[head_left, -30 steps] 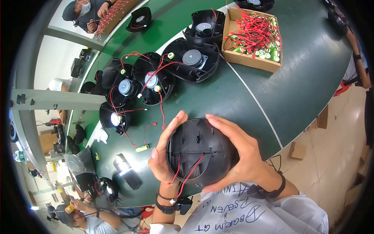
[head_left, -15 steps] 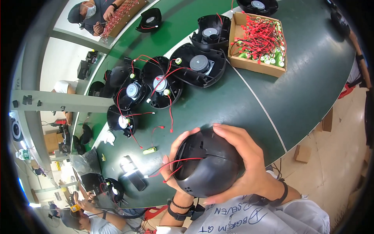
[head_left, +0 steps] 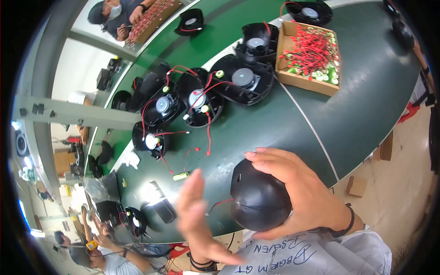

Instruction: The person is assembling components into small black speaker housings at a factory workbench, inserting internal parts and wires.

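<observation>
Table: a long green work table with a pale line along it; it fills most of the view and bends toward the rim.
Cardboard box: an open brown box on the far right part of the table, full of small round green parts with red wires.
Open housings: a row of black speaker housings lies face up on the table, each with a round metal driver inside and red wires; the largest one is just beside the box, the next one overlaps it on the left side.
Black housing: a round, smooth black housing is held up near the person's chest, in front of the near edge of the table, with its closed, domed side toward the camera; a thin red wire comes out on its left side.
Right hand: the right hand lies over the top and right side of the black housing, fingers curled around it and holding it firmly.
Left hand: the left hand is blurred, flat and open with fingers stretched, just beside the black housing on its left; it holds nothing, and I cannot tell if it touches the wire.
Small green part: one loose green cylinder lies on the table beyond the left hand.
</observation>
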`<action>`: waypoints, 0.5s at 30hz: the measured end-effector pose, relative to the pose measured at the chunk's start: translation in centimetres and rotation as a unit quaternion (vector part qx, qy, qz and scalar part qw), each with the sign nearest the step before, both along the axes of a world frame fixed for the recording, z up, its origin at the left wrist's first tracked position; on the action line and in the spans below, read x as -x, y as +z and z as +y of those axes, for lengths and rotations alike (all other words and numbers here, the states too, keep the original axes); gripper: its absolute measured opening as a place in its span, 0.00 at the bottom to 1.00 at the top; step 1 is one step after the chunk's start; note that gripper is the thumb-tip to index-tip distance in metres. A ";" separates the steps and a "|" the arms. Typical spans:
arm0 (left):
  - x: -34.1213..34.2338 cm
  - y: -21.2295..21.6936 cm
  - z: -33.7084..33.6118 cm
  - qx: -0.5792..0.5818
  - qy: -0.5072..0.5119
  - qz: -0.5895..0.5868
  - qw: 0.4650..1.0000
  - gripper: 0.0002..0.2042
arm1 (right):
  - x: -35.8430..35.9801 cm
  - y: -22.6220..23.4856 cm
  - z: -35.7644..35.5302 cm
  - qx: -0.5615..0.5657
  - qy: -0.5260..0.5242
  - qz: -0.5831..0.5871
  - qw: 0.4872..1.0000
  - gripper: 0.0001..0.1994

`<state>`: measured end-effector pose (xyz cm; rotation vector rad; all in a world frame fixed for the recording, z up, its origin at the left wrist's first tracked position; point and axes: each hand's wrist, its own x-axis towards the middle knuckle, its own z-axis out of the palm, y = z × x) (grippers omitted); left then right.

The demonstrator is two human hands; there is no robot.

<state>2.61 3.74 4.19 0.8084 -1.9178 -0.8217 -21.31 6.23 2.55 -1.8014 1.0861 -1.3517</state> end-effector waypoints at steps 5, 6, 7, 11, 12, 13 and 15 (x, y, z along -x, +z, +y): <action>1.3 -1.9 -2.2 -0.008 -0.138 -0.094 0.986 0.57 | -0.8 -2.5 -0.5 0.050 0.021 -0.024 0.998 0.50; 1.3 -2.5 -2.2 -0.037 -0.138 -0.054 0.988 0.55 | -1.1 -2.8 -0.5 0.059 0.011 -0.038 0.997 0.50; 1.1 -2.7 -2.2 -0.039 -0.138 -0.052 0.988 0.55 | -1.0 -2.7 -0.3 0.057 0.011 -0.037 0.998 0.50; 0.6 -2.9 -2.1 -0.008 -0.126 -0.065 0.990 0.53 | -1.2 -2.7 0.5 0.018 -0.007 0.005 1.000 0.51; 0.6 -3.1 -2.0 -0.001 -0.128 -0.059 0.990 0.53 | -1.4 -3.1 0.5 0.020 -0.007 -0.032 0.999 0.51; 0.6 -3.2 -2.1 -0.003 -0.127 -0.059 0.990 0.53 | -1.6 -3.2 0.4 0.019 -0.006 -0.032 0.999 0.51; 0.7 -3.4 -2.2 -0.012 -0.124 -0.052 0.991 0.51 | -1.9 -3.2 0.2 0.000 -0.028 -0.081 0.996 0.52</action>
